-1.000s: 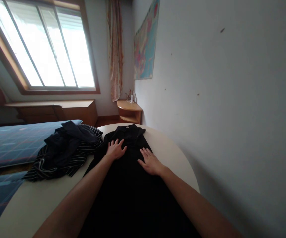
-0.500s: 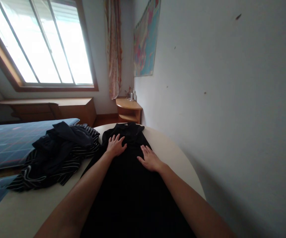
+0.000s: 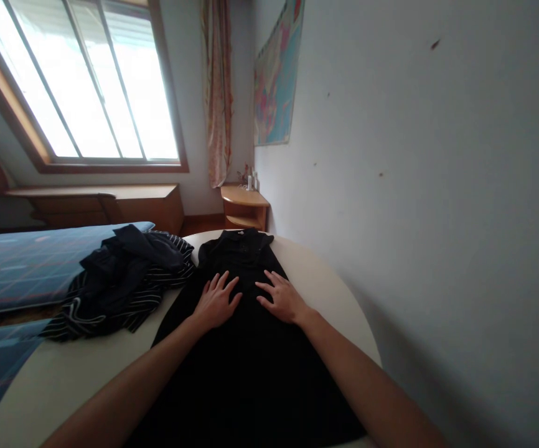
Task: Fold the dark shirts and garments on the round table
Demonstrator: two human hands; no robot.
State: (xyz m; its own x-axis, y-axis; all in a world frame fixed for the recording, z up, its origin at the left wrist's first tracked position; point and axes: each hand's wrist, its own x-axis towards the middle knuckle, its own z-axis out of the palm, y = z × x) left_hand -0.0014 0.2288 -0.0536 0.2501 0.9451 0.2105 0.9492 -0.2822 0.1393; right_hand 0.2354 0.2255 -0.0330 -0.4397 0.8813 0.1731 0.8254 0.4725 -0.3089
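black garment [image 3: 251,373]: flat on table [image 3: 316,267], under both palms | left hand [image 3: 217,301], right hand [image 3: 282,298]: fingers spread, gripping nothing | change: left hand lower, further from collar

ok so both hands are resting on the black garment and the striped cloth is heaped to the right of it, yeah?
The side is wrong: the head view shows the striped cloth heaped to the left of the black garment. The left hand and right hand do rest on the garment.
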